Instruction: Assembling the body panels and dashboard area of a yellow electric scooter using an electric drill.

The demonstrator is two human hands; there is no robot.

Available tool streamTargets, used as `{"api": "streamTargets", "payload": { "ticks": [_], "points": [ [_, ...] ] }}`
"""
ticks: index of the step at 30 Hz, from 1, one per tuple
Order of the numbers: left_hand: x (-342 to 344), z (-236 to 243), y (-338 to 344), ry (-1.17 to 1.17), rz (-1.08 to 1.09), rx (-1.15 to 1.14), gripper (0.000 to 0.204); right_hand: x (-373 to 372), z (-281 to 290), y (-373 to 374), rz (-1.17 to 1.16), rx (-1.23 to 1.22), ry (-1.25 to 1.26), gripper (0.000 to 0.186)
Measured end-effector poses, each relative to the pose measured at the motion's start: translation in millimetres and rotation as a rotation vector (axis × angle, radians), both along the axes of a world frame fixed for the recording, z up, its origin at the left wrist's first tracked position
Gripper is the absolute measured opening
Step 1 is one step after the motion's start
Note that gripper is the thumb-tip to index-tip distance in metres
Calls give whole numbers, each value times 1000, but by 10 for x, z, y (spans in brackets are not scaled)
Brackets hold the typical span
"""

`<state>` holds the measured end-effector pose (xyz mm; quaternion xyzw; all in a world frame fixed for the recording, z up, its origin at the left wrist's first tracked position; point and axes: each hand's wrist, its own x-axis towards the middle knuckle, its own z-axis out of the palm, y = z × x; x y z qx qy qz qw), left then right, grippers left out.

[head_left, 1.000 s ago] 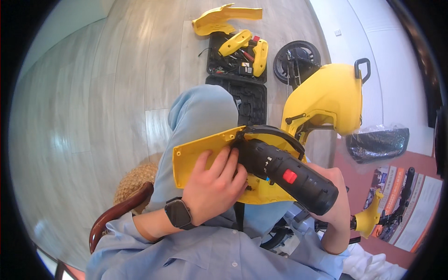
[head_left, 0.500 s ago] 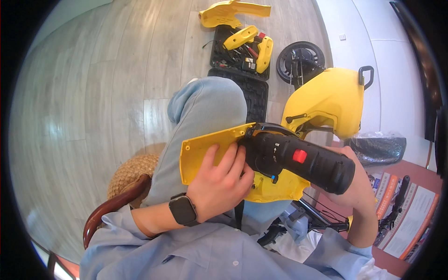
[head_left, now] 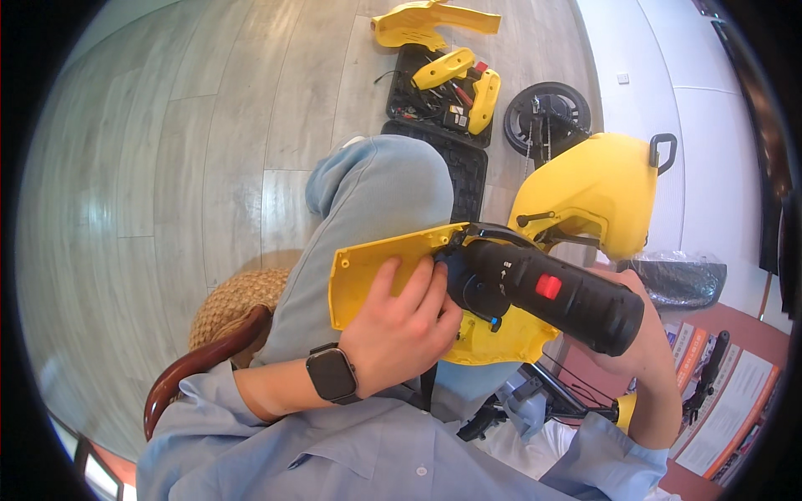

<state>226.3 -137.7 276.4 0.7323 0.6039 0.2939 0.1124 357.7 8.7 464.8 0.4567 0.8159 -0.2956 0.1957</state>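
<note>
Wood-plank floor [head_left: 209, 167]. Right hand [head_left: 642, 355]: curled round black cordless drill [head_left: 576, 307], grip partly hidden. Left hand [head_left: 405, 327]: half-curled over yellow plastic panel [head_left: 359, 284], hold unclear.

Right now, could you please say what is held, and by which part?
The right hand appears to hold the black power tool beneath its rear end; the left hand lies over the yellow shell, grip unclear.

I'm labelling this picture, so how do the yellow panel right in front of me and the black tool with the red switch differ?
The yellow panel is broad and thin-walled; the black tool is thick and roughly cylindrical.
The tool carries a red switch, while the panel's visible side is yellow.
The tool partly covers the panel.
Both look rigid.
</note>
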Motion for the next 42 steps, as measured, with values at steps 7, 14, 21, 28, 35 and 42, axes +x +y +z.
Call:
{"api": "streamTargets", "payload": {
  "ticks": [7,14,21,28,35,42],
  "points": [
    [6,13,8,12,1,-1,25,64,-15,6,-7,-24,37,28],
    [23,64,23,-28,17,-15,28,136,34,-2,-24,-48,-28,40],
    [-36,154,32,-91,15,-38,28,188,24,-24,4,-32,-4,43],
    [-72,241,68,-351,11,-99,23,283,46,-80,-49,4,122,27],
    [-64,340,102,-326,38,-85,18,501,75,-59,11,-42,149,38],
    [-21,510,212,-251,-25,-118,18,843,124,-237,-139,-62,243,37]
  ]
}}
